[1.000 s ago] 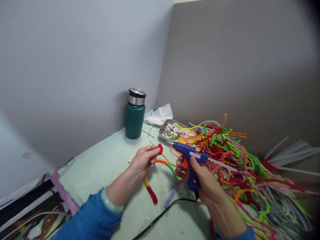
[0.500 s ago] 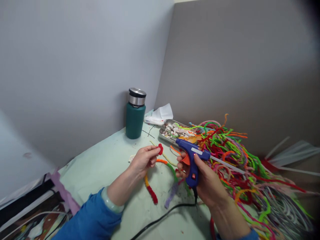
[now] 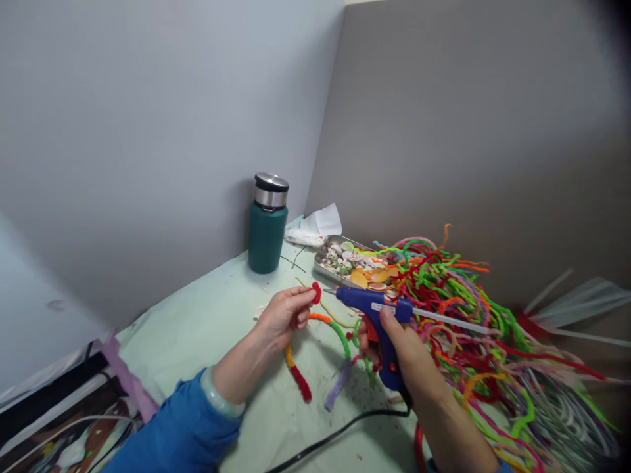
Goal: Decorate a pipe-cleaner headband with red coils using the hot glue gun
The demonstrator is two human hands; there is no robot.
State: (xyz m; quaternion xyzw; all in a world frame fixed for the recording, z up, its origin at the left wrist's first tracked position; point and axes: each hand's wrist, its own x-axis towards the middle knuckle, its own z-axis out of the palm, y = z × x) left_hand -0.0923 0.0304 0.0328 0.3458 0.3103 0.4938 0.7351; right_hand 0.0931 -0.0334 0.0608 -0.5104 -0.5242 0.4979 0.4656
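Observation:
Between thumb and fingertips, my left hand [image 3: 286,314] pinches a small red fuzzy piece [image 3: 316,293], which looks like curled pipe cleaner. My right hand [image 3: 394,348] is wrapped around a blue hot glue gun [image 3: 362,300] with a clear glue stick [image 3: 448,320] sticking out of its back. The gun's metal nozzle points left, close to the red piece; whether they touch I cannot tell. Below on the table lies a rainbow pipe-cleaner arch [image 3: 340,335], with its top left part hidden behind my left hand.
A green bottle [image 3: 267,238] stands at the back by the wall. A metal tray [image 3: 325,270] holds shells and orange pieces. Many pipe cleaners [image 3: 458,295] are heaped at right. The gun's black cord [image 3: 340,430] runs across the table [image 3: 197,328] toward the front.
The glue gun has turned from angled upward to nearly level, and its nozzle now points at the red piece. My left hand has stayed in place.

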